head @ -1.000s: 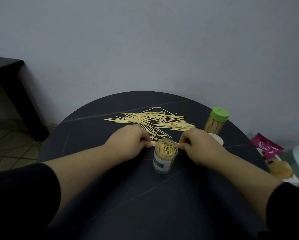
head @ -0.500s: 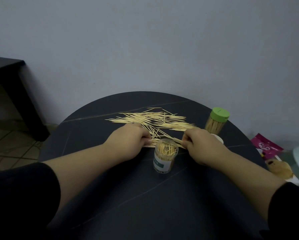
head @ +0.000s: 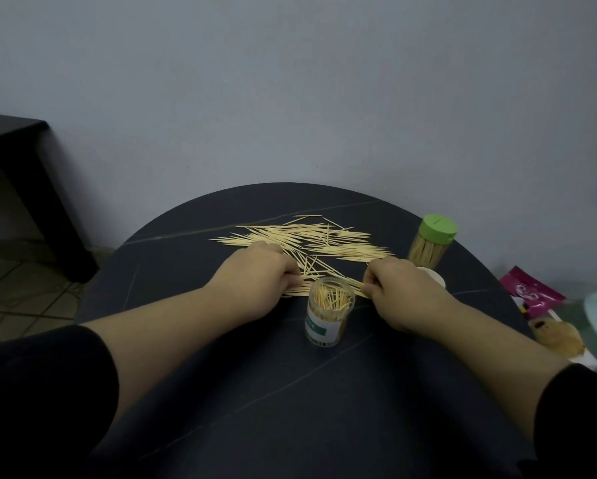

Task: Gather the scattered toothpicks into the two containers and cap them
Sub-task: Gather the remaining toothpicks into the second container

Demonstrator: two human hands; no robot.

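An open clear container [head: 328, 311], part filled with toothpicks and wearing a white-and-green label, stands in the middle of the round black table [head: 290, 392]. Behind it lies a wide scatter of toothpicks [head: 304, 240]. My left hand [head: 255, 281] and my right hand [head: 401, 292] sit either side of the container's mouth, fingers curled, each pinching one end of a small bundle of toothpicks just behind the rim. At the back right stands a second container [head: 430, 245] full of toothpicks, with a green cap on it. A white lid [head: 433, 276] lies beside it, partly hidden by my right hand.
A pink packet [head: 528, 293] and a small brown soft toy [head: 556, 337] lie off the table's right edge. A dark piece of furniture [head: 24, 188] stands at the far left. The wall rises right behind the table.
Both hands have shifted slightly away from me and apart. The bundle of toothpicks between them has stretched out behind the open container.
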